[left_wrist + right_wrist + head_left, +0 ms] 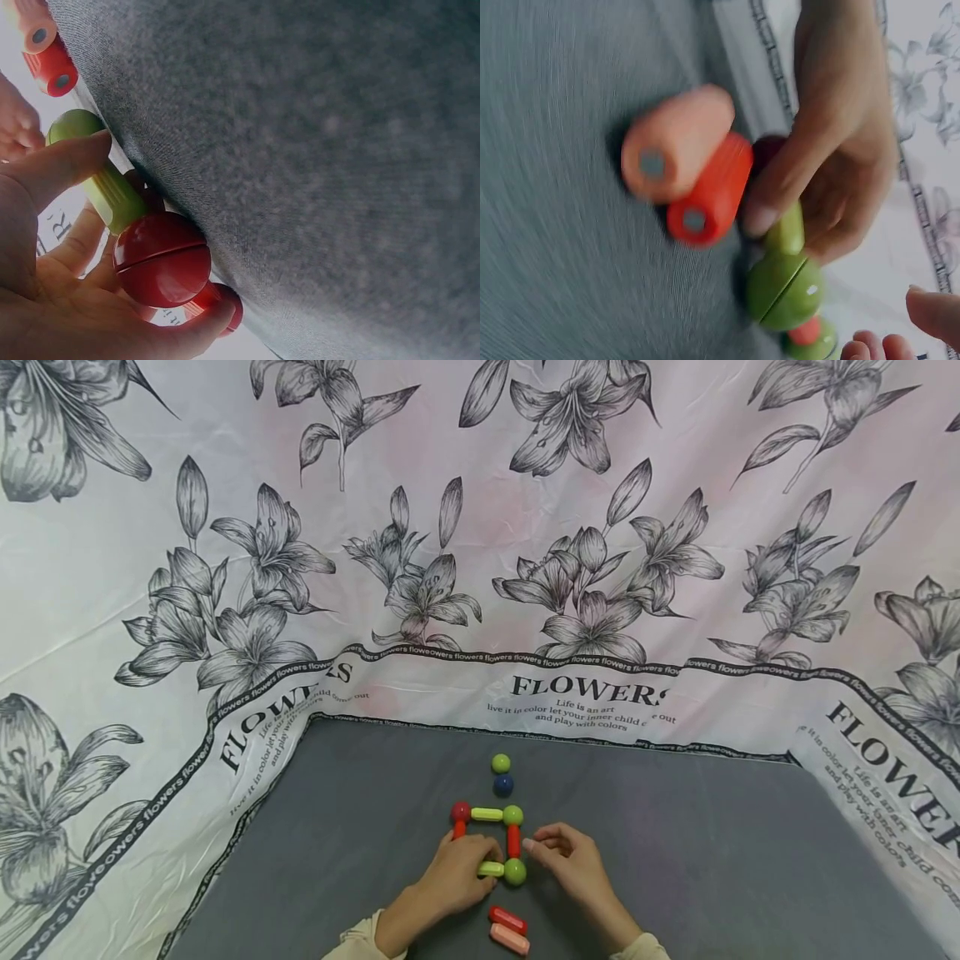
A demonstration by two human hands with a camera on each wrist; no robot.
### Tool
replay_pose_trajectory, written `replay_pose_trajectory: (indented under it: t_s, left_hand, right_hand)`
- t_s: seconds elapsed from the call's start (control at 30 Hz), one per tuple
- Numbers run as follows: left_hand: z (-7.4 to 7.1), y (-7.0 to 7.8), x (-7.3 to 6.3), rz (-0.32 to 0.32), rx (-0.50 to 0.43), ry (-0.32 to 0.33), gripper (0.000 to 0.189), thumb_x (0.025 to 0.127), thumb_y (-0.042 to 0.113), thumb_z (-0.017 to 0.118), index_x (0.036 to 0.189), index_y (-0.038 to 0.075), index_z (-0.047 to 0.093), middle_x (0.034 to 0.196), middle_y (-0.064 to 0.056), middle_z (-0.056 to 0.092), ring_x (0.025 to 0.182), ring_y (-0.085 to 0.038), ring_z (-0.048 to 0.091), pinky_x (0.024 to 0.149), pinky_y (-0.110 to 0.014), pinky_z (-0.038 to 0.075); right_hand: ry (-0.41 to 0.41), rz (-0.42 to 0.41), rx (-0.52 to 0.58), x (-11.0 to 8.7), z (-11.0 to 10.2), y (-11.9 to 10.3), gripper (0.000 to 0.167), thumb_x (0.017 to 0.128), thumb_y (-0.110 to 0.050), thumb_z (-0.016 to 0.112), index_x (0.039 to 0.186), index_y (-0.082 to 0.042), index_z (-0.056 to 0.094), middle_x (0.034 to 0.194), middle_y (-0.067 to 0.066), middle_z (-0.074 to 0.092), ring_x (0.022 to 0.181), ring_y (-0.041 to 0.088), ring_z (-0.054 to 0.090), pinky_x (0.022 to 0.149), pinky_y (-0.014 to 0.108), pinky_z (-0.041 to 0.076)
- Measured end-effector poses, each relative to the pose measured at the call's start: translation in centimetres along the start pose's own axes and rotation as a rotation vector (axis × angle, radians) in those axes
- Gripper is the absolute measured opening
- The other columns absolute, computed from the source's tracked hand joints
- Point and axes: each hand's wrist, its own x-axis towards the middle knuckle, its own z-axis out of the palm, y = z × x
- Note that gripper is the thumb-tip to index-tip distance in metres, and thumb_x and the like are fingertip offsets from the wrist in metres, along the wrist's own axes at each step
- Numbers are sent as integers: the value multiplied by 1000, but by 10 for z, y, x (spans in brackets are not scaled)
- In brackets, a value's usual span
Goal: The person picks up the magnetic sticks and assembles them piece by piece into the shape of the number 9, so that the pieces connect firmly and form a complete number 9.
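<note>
A square frame of toy building rods and balls lies on the grey cloth. My left hand (457,872) is bent over its near left part, pinching the near yellow-green rod (118,196) between thumb and fingers. That rod joins a red ball (163,259) to a green ball (514,872). On the right side a red rod (513,841) runs up to another green ball (513,815); a yellow-green rod (487,814) and a red ball (461,812) form the far side. My right hand (566,858), fingers loosely bent and holding nothing, hovers just right of the frame.
Nearer me lie a loose red rod (508,919) and a pink rod (509,938), side by side, with grey discs in their ends. Beyond the frame sit a blue ball (503,785) and a green ball (500,763). Flower-printed fabric (450,693) rises behind the grey cloth (675,827).
</note>
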Motion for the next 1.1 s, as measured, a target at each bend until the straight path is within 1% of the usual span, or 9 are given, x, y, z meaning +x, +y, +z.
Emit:
replay_pose_trajectory:
  t_s: [0.1,0.27,0.37,0.43,0.53,0.7,0.77,0.93,1.1]
  left_hand:
    - [0,0,0,-2,-5,-11,19,80,21,80,91,25,66,81,14,58,78,0,52,99,-57,42]
    - [1,1,-2,-14,-10,-18,19,80,21,81,91,25,66,81,15,58,76,1,51,98,-54,42]
    - [1,1,-3,-21,-8,-10,19,79,21,81,90,25,66,80,14,58,75,1,50,98,-53,42]
    - [0,2,-3,-22,-5,-11,19,80,22,81,90,26,66,80,15,59,75,1,50,97,-53,42]
    - [-1,2,-3,-21,-8,-18,19,80,22,81,91,26,66,81,15,59,75,1,50,97,-53,42]
    - [-1,0,-1,-13,-10,-10,19,80,22,81,91,26,67,81,15,60,75,1,51,96,-52,43]
    - [-1,0,-1,-15,-10,-9,18,80,21,80,91,25,67,81,14,60,75,1,51,97,-53,43]
    - [-1,1,-1,-17,-10,-13,18,80,21,81,91,25,67,81,14,60,76,1,51,98,-55,43]
    - [-1,1,0,-9,-10,0,19,80,20,81,91,24,67,81,14,61,75,1,51,100,-57,43]
  right_hand:
    - [-30,33,28,-18,-3,-1,27,86,-24,79,102,-4,71,89,5,72,74,9,64,67,24,50]
    - [-126,109,73,-50,3,5,37,89,-30,76,108,0,68,92,5,72,80,15,67,71,29,54]
    - [-146,136,112,-62,10,9,40,87,-32,77,107,2,67,90,4,72,81,17,69,72,30,55]
    - [-143,143,125,-68,15,12,41,86,-32,78,105,2,68,89,4,72,79,17,69,70,30,55]
    - [-122,146,108,-72,21,18,40,84,-32,80,103,1,69,87,3,72,77,15,69,67,28,54]
    - [-89,145,105,-70,22,25,42,83,-32,81,105,2,68,89,5,72,74,15,67,65,28,54]
    - [-88,138,96,-69,22,29,44,82,-33,82,105,2,68,89,4,72,74,14,67,65,27,55]
    - [-91,129,74,-67,22,36,46,77,-31,86,104,2,68,87,5,72,75,14,68,66,25,56]
    - [-93,108,13,-68,23,38,40,78,-29,85,102,-1,69,83,4,72,71,14,67,63,26,54]
